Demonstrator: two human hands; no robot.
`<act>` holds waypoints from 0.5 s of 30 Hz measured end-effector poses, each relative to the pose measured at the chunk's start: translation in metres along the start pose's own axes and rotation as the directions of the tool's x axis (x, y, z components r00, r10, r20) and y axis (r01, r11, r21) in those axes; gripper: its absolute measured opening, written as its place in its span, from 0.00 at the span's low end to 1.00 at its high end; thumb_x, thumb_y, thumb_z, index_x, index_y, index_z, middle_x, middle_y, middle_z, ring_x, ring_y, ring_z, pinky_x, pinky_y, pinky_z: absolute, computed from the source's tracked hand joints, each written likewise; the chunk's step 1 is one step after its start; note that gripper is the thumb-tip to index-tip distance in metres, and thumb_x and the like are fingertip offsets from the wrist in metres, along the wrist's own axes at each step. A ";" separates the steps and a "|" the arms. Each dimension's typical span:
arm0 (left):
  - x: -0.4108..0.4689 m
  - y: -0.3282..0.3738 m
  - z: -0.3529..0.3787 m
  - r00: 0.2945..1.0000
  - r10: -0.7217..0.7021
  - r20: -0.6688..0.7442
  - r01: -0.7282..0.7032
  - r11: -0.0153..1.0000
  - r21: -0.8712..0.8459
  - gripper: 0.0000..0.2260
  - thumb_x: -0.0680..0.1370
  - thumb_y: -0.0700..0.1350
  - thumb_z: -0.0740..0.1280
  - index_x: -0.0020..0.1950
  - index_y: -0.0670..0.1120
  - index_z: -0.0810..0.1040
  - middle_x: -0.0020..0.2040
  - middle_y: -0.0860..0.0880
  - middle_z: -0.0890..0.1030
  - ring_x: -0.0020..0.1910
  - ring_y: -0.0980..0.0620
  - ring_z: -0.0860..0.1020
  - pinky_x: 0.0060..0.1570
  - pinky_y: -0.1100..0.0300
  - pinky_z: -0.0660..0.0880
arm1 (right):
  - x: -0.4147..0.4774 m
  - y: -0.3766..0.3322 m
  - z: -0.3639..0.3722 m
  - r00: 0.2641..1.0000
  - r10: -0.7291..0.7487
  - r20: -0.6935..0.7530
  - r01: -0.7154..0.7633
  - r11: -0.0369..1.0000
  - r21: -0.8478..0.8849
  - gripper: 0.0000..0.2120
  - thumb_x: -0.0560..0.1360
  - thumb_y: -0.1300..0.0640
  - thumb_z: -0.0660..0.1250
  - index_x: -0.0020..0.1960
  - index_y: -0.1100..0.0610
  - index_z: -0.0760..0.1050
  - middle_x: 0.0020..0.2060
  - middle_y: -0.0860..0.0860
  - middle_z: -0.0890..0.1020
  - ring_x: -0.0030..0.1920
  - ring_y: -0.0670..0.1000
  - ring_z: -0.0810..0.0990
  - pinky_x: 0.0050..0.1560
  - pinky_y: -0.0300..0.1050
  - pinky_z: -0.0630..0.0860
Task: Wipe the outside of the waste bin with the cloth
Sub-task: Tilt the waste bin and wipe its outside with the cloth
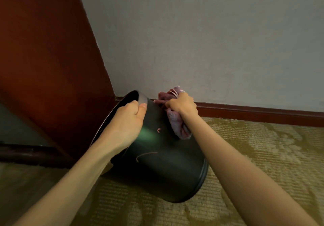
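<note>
A black round waste bin [163,166] is tilted on the carpet, its mouth turned up and to the left, its base low at the right. My left hand [129,119] grips the bin's rim, fingers inside the mouth and thumb on the outer wall. My right hand [181,104] holds a bunched pinkish-purple cloth [177,122] and presses it against the upper right side of the bin, near the rim. Thin pinkish marks show on the bin's outer wall below my left hand.
A dark red-brown wooden panel [49,64] stands close on the left, right beside the bin's mouth. Behind the bin rises a grey wall [210,38] with a dark red skirting board [254,113]. Patterned yellowish carpet [263,155] covers the floor to the right and front.
</note>
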State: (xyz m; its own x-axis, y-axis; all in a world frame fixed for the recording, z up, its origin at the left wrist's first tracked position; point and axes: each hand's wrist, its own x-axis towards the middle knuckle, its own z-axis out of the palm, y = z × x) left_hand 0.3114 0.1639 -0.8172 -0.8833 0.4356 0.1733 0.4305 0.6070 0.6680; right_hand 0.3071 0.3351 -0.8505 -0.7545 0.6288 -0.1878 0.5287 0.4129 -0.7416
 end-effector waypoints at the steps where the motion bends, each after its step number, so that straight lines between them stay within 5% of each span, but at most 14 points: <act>1: -0.001 0.000 0.000 1.000 0.001 -0.005 -0.001 1.000 -0.004 0.18 0.81 0.49 0.55 0.32 0.46 0.64 0.32 0.50 0.68 0.32 0.51 0.67 0.31 0.56 0.60 | 0.001 -0.001 0.001 1.000 0.005 0.001 -0.005 1.000 -0.003 0.24 0.69 0.52 0.68 0.63 0.54 0.69 0.58 0.58 0.77 0.57 0.62 0.76 0.48 0.48 0.70; 9: 0.002 0.000 0.001 0.994 -0.056 -0.090 0.054 0.998 -0.023 0.18 0.81 0.48 0.56 0.31 0.44 0.65 0.34 0.43 0.73 0.38 0.41 0.72 0.34 0.52 0.58 | -0.040 0.001 0.011 0.974 -0.072 -0.217 0.088 0.994 0.068 0.31 0.71 0.49 0.66 0.71 0.53 0.61 0.58 0.57 0.78 0.57 0.63 0.76 0.46 0.49 0.68; 12: 0.012 -0.004 0.000 0.983 -0.163 -0.084 0.147 0.975 -0.164 0.18 0.79 0.48 0.59 0.39 0.34 0.73 0.45 0.32 0.80 0.47 0.37 0.77 0.45 0.46 0.70 | -0.068 -0.005 0.012 0.965 -0.062 -0.254 0.117 0.971 0.209 0.29 0.72 0.50 0.65 0.71 0.52 0.61 0.58 0.56 0.77 0.56 0.62 0.77 0.52 0.51 0.71; 15: 0.015 -0.010 -0.004 0.967 -0.251 -0.049 0.219 0.912 -0.347 0.16 0.77 0.47 0.63 0.43 0.34 0.78 0.45 0.35 0.82 0.45 0.43 0.79 0.47 0.52 0.71 | -0.101 -0.009 0.018 0.964 -0.024 -0.266 0.139 0.896 0.421 0.24 0.71 0.53 0.66 0.65 0.49 0.64 0.56 0.52 0.77 0.53 0.57 0.78 0.55 0.54 0.74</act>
State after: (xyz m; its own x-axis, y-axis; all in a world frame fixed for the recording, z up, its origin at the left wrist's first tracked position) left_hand 0.2931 0.1611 -0.8185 -0.9709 0.2367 0.0354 0.1348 0.4184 0.8982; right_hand 0.3715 0.2555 -0.8360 -0.6362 0.7714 0.0084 0.2051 0.1796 -0.9621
